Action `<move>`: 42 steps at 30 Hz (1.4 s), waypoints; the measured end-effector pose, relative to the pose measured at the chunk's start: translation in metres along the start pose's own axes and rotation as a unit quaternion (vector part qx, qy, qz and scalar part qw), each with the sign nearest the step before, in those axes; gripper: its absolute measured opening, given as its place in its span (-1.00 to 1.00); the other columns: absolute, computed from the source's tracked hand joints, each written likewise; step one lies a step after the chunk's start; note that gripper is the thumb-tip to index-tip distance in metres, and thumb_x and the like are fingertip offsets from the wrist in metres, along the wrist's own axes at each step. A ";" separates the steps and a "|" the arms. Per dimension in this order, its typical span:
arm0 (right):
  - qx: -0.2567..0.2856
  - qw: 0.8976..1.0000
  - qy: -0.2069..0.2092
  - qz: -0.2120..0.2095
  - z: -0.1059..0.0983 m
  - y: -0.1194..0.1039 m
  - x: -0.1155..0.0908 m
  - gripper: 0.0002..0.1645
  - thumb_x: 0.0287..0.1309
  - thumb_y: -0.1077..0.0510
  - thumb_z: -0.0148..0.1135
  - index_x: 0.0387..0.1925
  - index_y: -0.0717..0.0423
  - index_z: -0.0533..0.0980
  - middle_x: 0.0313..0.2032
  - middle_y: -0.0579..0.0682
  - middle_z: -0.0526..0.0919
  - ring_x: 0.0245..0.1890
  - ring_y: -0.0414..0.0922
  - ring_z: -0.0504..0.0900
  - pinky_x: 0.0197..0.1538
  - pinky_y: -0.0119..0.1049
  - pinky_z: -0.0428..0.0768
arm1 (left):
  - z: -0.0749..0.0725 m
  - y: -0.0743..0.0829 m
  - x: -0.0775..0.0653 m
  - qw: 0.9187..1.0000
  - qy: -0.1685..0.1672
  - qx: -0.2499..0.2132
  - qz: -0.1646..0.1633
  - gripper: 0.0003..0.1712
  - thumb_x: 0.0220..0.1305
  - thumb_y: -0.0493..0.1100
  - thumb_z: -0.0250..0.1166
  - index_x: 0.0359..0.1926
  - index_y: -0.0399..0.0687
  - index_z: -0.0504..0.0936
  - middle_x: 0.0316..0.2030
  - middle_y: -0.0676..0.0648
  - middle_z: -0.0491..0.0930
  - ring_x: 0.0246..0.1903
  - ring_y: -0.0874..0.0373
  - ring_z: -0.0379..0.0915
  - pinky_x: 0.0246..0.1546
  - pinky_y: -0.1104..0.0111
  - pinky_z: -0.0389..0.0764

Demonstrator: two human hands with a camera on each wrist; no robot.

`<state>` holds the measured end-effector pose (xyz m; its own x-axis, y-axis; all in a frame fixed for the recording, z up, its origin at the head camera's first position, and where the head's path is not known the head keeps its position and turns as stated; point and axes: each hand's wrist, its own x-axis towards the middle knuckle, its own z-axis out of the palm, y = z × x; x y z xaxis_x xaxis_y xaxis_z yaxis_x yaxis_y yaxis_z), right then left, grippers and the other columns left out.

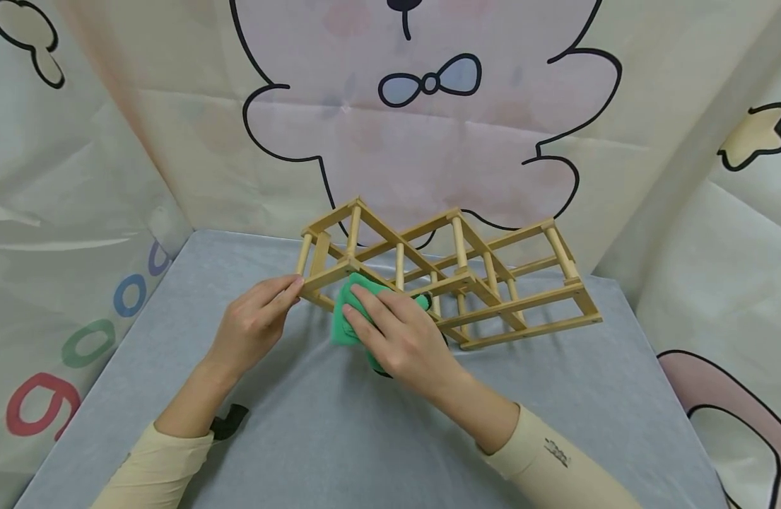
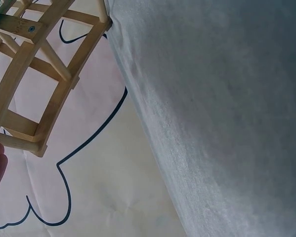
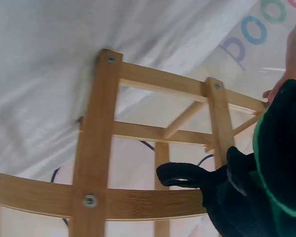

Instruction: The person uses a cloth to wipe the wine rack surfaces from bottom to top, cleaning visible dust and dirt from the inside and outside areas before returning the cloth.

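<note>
Fingers of the left hand [image 1: 253, 326] pinch one end of a slatted wooden rack [image 1: 456, 282], which stretches rightward from them over the desk [image 1: 339, 438]; just right of them, the right hand [image 1: 406, 341] grasps a green cloth [image 1: 347, 322] against its slats.

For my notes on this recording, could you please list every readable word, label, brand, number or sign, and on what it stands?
"good", in coloured letters, on the left backdrop.
Dark print on the right sleeve: too small to read.
Faint mark on the wooden rack: too blurred to read.
</note>
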<state>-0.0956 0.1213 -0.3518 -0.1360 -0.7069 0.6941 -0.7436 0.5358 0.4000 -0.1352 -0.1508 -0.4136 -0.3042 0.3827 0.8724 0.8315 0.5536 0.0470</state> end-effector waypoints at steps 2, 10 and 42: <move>-0.006 1.000 0.002 -0.003 -0.001 0.000 0.005 -0.73 0.51 0.32 0.17 0.08 0.22 0.70 0.13 0.20 0.72 0.00 0.03 0.72 0.08 -0.22 0.68 | 0.000 0.000 0.000 1.000 -0.003 -0.002 -0.001 -0.65 0.62 -0.22 0.12 0.21 -0.28 0.69 -0.04 -0.29 0.72 -0.21 -0.21 0.70 -0.25 0.05 0.75; 0.007 0.999 -0.022 0.023 -0.001 0.000 0.005 -0.62 0.27 0.35 0.44 0.11 0.26 0.68 0.14 0.25 0.70 0.05 0.11 0.70 0.12 -0.15 0.70 | -0.001 0.001 0.001 1.000 -0.004 -0.003 -0.005 -0.64 0.63 -0.21 0.10 0.19 -0.29 0.70 -0.03 -0.29 0.72 -0.21 -0.21 0.71 -0.24 0.04 0.75; -0.002 0.994 -0.092 0.065 -0.027 0.015 -0.062 -0.59 0.65 0.29 -0.13 0.14 0.29 0.65 0.14 0.27 0.69 -0.06 0.14 0.69 -0.01 -0.09 0.72 | 0.002 0.000 0.002 1.000 0.012 -0.005 -0.004 -0.67 0.62 -0.22 0.14 0.13 -0.31 0.73 -0.07 -0.30 0.73 -0.22 -0.21 0.71 -0.22 0.05 0.74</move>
<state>-0.0807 0.1858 -0.3720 -0.3483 -0.7038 0.6192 -0.7091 0.6299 0.3170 -0.1363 -0.1486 -0.4127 -0.3003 0.3599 0.8833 0.8333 0.5497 0.0593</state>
